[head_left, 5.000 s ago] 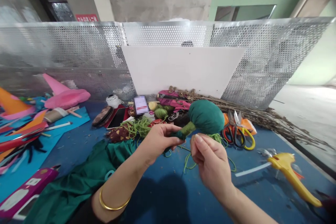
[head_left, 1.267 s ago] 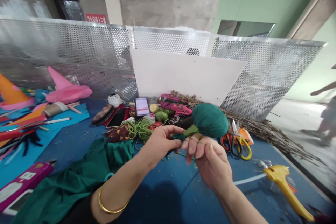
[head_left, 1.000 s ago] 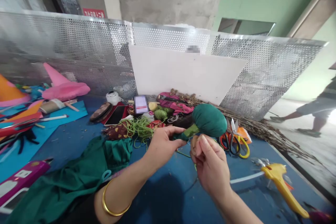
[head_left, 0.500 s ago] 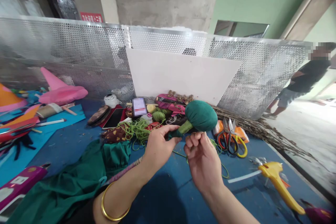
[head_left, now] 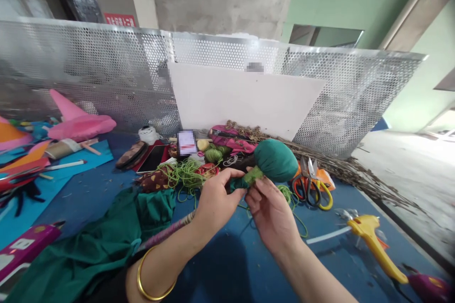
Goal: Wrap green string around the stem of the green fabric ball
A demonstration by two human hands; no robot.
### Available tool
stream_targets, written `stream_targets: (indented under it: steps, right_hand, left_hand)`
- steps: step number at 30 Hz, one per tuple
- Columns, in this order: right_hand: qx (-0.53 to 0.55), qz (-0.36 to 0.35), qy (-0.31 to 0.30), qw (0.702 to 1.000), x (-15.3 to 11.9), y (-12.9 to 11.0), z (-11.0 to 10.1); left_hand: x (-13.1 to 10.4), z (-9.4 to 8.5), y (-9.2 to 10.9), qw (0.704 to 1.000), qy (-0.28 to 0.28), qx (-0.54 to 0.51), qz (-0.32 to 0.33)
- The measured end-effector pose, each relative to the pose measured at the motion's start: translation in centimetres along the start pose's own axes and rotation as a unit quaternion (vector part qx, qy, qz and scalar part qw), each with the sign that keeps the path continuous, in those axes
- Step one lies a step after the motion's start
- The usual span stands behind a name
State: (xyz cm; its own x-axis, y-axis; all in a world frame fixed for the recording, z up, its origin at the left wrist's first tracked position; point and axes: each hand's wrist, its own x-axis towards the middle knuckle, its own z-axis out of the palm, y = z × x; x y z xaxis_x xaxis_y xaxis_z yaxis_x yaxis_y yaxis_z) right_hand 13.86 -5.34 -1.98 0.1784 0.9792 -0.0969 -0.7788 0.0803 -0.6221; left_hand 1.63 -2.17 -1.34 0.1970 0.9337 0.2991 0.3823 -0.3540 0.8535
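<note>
A stuffed dark green cloth ball (head_left: 276, 161) sits at the end of a neck wound with light green yarn (head_left: 253, 177). My left hand (head_left: 218, 201) is closed round the gathered cloth just below this winding, thumb and fingers pinching it. At the wound part, the thumb and fingers of my right hand (head_left: 272, 213) are pinched together on the yarn. Loose green strands trail onto the table beneath my hands. A stick wrapped in pink and grey thread (head_left: 170, 233) passes under my left forearm; its joint with the ball is hidden.
A tangle of green yarn (head_left: 186, 173), a phone (head_left: 151, 159) and dark green cloth (head_left: 95, 241) lie leftward on the blue table (head_left: 216, 270). Scissors (head_left: 310, 184), dry twigs (head_left: 377, 184) and a yellow glue gun (head_left: 377, 241) are at right. A white board (head_left: 249, 99) leans behind.
My right hand has moved left from beneath the ball onto the yarn-wound neck. My left hand keeps its hold. The person at the far right has gone out of view.
</note>
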Motion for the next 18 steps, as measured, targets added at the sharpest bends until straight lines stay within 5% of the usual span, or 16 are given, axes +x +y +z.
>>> stream_targets:
  steps: [5, 11, 18]
  right_hand:
    - [-0.093, -0.066, 0.018, 0.993, 0.1, 0.2, -0.2]
    - [-0.127, -0.102, 0.029, 0.986, 0.2, 0.2, -0.1]
    - [-0.134, -0.103, 0.021, 0.985, 0.3, 0.6, -0.5]
  left_hand:
    - [0.2, -0.5, 0.5, 0.998, -0.055, 0.013, -0.016]
    - [1.1, -2.4, 0.8, 0.979, -0.193, -0.057, -0.018]
    - [0.8, -1.8, 1.1, 0.987, -0.135, -0.091, -0.001]
